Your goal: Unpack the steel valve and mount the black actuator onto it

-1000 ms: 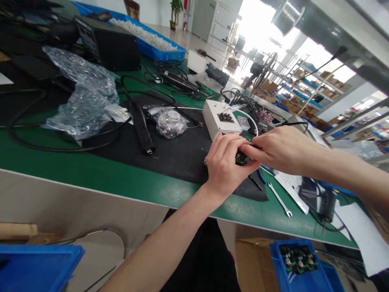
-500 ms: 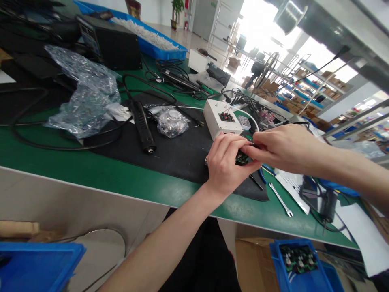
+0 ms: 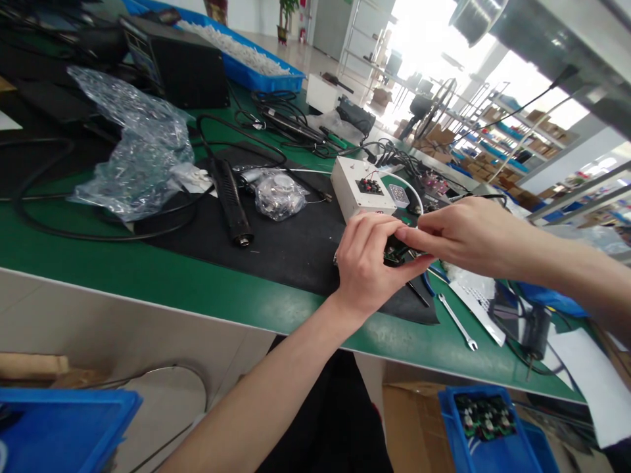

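Note:
My left hand (image 3: 365, 259) is wrapped over a small dark assembly with a green circuit board (image 3: 394, 253), held low over the black mat. Its thumb stretches along the near side. Close against it, my right hand (image 3: 451, 230) is pinched at the board's right end; what sits between those fingertips is hidden. A white cable (image 3: 414, 187) curves down behind the right fingers. Just beyond both hands stands a white box (image 3: 357, 187) with a dark connector panel on top. A thin black rod (image 3: 418, 293) lies on the mat below the hands.
A wrench (image 3: 458, 322) lies to the right on the green table (image 3: 286, 315). On the black mat (image 3: 290, 256) are a black cylindrical handle (image 3: 231, 203) and a plastic-wrapped part (image 3: 280, 195). Bubble wrap (image 3: 142, 144) lies left. Below the edge, a blue bin (image 3: 486, 427) holds boards.
My right fingertips have shifted slightly along the board, and the right hand looks a little turned. The left hand keeps its hold. The whole view has tilted slightly.

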Demonstrator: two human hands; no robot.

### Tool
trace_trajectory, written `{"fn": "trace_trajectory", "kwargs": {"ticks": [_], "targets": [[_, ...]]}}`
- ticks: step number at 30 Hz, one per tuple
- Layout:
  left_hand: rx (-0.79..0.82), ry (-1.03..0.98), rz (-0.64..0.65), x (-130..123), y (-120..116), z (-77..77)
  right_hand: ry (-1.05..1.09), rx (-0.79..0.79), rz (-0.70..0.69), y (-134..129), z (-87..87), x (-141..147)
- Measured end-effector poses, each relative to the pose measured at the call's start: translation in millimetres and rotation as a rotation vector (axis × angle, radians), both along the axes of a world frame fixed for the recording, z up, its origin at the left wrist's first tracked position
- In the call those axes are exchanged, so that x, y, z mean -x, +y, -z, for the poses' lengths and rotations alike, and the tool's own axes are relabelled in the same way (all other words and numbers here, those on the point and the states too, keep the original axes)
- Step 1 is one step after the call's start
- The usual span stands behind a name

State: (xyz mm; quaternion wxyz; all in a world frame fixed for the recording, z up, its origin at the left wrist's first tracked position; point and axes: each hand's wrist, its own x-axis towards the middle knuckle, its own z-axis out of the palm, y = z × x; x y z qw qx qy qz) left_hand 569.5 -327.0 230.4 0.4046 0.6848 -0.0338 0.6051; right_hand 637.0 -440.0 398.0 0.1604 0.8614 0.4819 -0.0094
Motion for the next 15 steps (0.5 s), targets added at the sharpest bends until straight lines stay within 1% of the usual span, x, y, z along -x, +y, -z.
{"fn": "trace_trajectory", "kwargs": {"ticks": [2, 4, 6, 8, 10, 13, 15], "targets": [[0.011, 0.012, -0.013, 0.1, -0.4, -0.3, -0.066, -0.008, 0.043, -0.3, 2.8, -0.2], [0.012, 0.017, -0.012, 0.8, -0.2, -0.8, -0.066, -0.034, 0.073, -1.8, 0.6, 0.8], [0.01, 0.008, -0.003, 1.9, 0.7, -1.0, 0.002, -0.071, 0.04, -3.6, -4.8, 2.3], [0.008, -0.005, -0.004, 3.0, 2.2, -0.4, 0.09, -0.092, -0.032, -4.5, -9.5, 3.8], [-0.004, -0.015, -0.028, 3.4, 3.3, 1.2, 0.121, -0.094, -0.068, -4.1, -11.3, 4.8], [-0.03, 0.004, -0.074, 3.3, 3.2, 5.4, 0.132, -0.117, -0.04, -1.7, -8.9, 5.9], [-0.042, 0.04, -0.075, 3.3, 2.3, 8.1, 0.166, -0.147, -0.011, 0.4, -5.4, 6.3]]}}
